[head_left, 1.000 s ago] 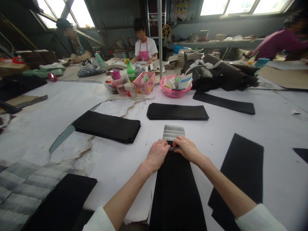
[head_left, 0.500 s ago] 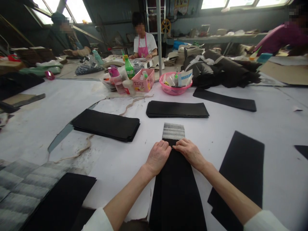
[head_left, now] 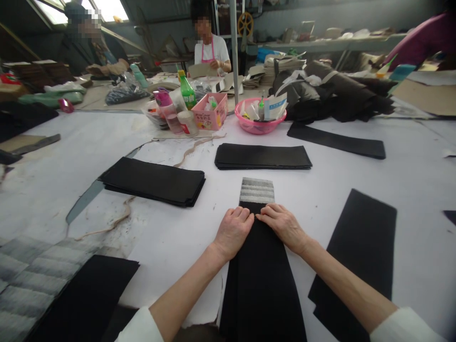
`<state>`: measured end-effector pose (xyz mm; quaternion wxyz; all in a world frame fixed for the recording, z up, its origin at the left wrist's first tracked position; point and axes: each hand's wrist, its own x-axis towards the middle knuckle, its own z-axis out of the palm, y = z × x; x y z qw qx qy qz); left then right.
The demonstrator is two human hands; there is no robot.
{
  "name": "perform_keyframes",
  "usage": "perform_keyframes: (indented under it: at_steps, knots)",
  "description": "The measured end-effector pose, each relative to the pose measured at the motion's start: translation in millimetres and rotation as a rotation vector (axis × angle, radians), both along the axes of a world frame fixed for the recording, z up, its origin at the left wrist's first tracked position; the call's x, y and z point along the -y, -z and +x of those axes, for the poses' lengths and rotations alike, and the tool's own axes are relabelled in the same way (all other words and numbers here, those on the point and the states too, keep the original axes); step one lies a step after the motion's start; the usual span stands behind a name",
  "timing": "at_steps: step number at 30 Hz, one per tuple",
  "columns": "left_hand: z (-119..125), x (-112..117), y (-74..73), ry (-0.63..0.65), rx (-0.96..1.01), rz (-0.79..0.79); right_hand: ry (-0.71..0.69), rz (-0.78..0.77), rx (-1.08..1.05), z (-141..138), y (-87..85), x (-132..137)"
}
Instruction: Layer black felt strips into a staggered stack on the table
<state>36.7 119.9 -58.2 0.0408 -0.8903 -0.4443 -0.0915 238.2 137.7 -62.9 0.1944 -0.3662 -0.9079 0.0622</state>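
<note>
A long black strip of sheet material point(head_left: 267, 289) runs from the near edge of the view toward the middle of the table, with other black strips partly showing under its left side. My left hand point(head_left: 233, 232) is closed at the strip's left edge near its far end, fingers curled. Opposite it, my right hand point(head_left: 285, 227) pinches the right side, the fingertips of both hands almost meeting. Just beyond my fingers a grey-and-white striped end point(head_left: 257, 190) sticks out. My fingers hide part of the strip's edge.
Stacks of black strips lie at left point(head_left: 155, 182), ahead point(head_left: 263, 157) and right point(head_left: 363, 242). Striped pieces point(head_left: 39, 280) lie at lower left. Farther back stand a pink basket point(head_left: 260, 124), a pink box point(head_left: 211, 114) and a green bottle point(head_left: 186, 90). Co-workers sit beyond.
My hands stay at almost the same spot on the strip, with slight finger movement. The view has tilted down a little. The person opposite has raised their hands with a flat piece.
</note>
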Motion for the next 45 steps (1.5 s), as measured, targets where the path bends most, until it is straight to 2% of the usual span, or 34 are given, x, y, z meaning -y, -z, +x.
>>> perform_keyframes:
  at_steps: [10, 28, 45]
  knots:
    - [2, 2, -4.7, 0.033, -0.077, 0.027, -0.013, -0.008, 0.074, -1, -1.6, 1]
    - [3, 2, -6.0, 0.041, -0.130, 0.022, -0.009, 0.009, 0.035, 9, 0.4, -1]
    - [0, 0, 5.7, 0.034, -0.083, 0.053, 0.030, 0.017, 0.013, 17, 4.8, 2]
